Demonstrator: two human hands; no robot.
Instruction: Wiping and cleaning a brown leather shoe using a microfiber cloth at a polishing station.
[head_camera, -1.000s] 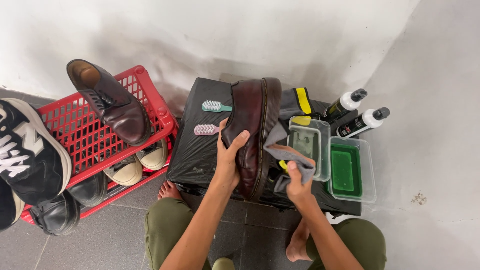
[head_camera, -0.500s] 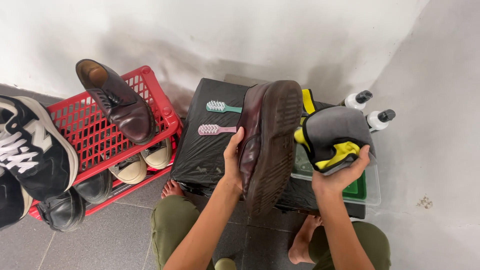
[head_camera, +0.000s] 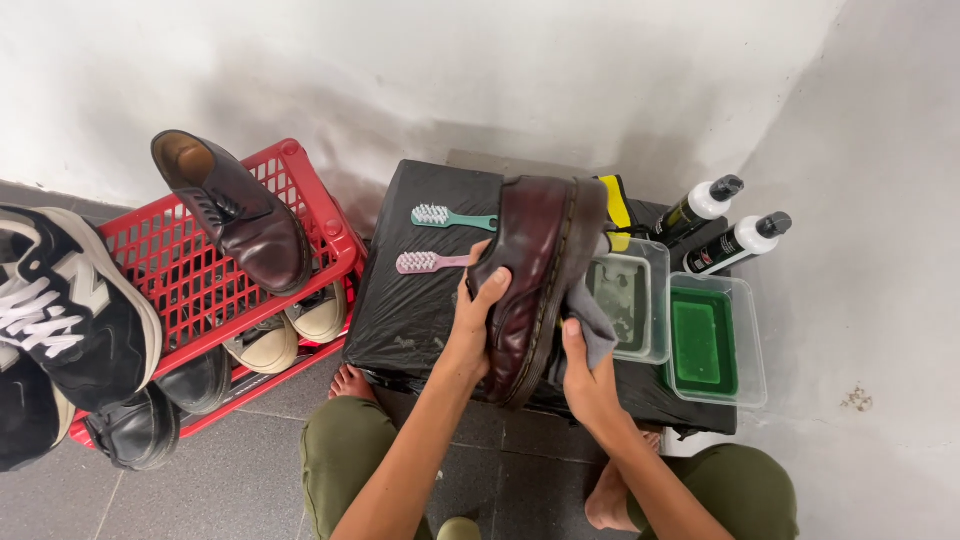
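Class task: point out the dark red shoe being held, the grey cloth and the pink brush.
dark red shoe (head_camera: 535, 262), head view, on its leather side.
grey cloth (head_camera: 592, 328), head view, on the fold above the right hand.
pink brush (head_camera: 428, 262), head view, on its bristle head.

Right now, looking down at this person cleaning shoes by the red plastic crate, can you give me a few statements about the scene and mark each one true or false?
1. The left hand grips the dark red leather shoe. True.
2. The right hand holds a pink toothbrush. False: it holds a grey cloth against the shoe's sole; the pink toothbrush lies on the black plastic-covered box.
3. A brown leather shoe rests on top of the red plastic crate. True.
4. The two clear plastic tubs stand inside the crate. False: they sit on the black box, right of the held shoe.
5. Two dark bottles with white tops lie near the wall. True.
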